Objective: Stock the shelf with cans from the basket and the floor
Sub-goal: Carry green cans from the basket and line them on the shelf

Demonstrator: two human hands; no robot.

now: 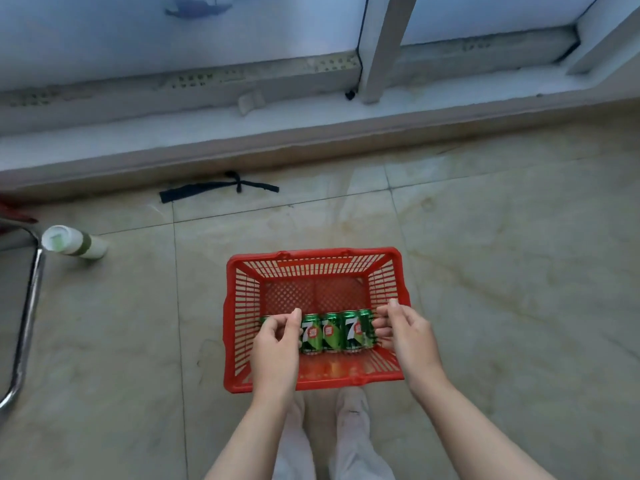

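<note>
A red plastic basket (313, 255) stands on the tiled floor just ahead of my feet. Inside it, several green soda cans (330, 333) lie side by side in a row against the near wall. My left hand (277, 344) curls over the can at the left end of the row and hides most of it. Fingers of my right hand (405, 336) press against the can at the right end. The row sits squeezed between both hands. No shelf is in view.
A white and green cup (74, 245) lies tipped on the floor to the left, beside a chrome tube frame (27, 306). A black strap (214, 188) lies near the raised window ledge (311, 133) ahead. My white shoes (349, 410) stand behind the basket.
</note>
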